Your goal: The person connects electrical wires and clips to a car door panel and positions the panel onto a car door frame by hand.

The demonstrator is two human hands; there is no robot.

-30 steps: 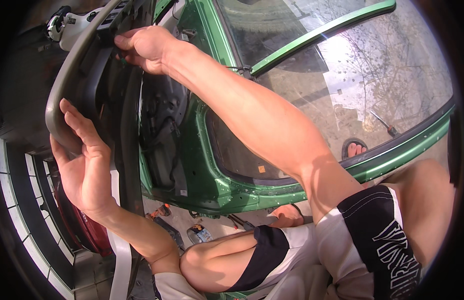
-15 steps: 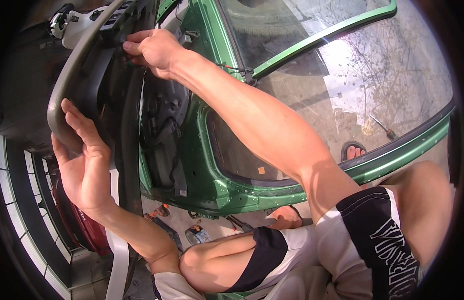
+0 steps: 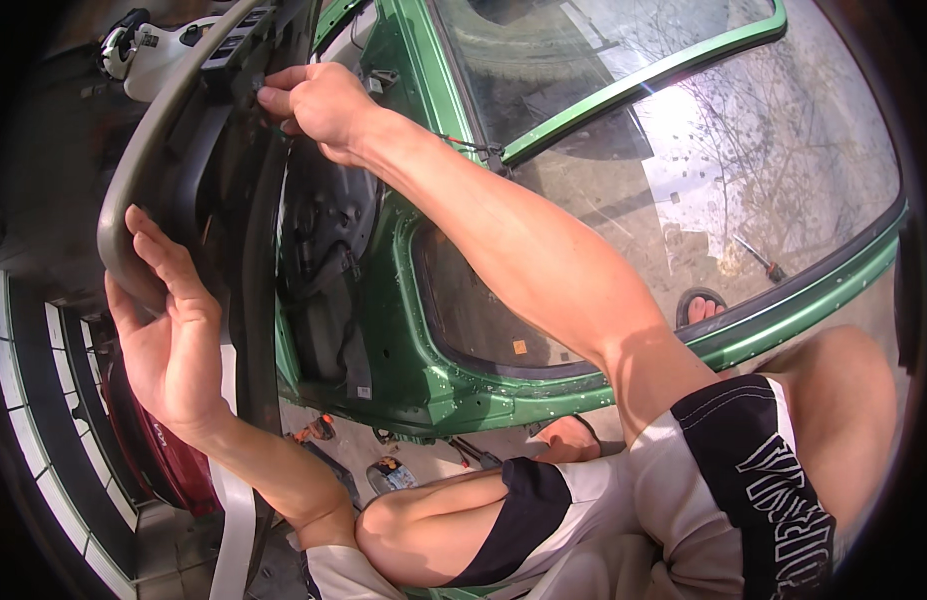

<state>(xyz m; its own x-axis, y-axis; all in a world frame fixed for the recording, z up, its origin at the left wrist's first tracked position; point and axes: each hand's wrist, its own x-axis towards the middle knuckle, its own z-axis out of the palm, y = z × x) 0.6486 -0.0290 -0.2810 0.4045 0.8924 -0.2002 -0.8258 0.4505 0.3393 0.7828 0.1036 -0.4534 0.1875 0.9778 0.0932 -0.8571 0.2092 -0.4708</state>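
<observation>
A dark door trim panel (image 3: 173, 150) with a switch block (image 3: 236, 45) along its top stands upright at the left of a green car door (image 3: 463, 395). My left hand (image 3: 178, 340) holds its rounded edge low down, with long, fairly straight fingers against it and the palm toward me. My right hand (image 3: 318, 110) reaches across the door to the panel's inner side below the switches, thumb and finger pinched on a small piece that I cannot make out. The door's inner workings (image 3: 323, 235) show dark just right of the panel.
Door glass (image 3: 553, 250) fills much of the right; a screwdriver (image 3: 758, 260) shows through it. Tools (image 3: 313, 430) and a round container (image 3: 391, 475) lie on the concrete below, near my bare legs (image 3: 433, 540). A dark red car part (image 3: 163, 460) is at lower left, a white object (image 3: 158, 65) at top left.
My right hand has moved a little right and down along with the panel's upper part, which has shifted slightly right. My left hand stays on the panel's edge.
</observation>
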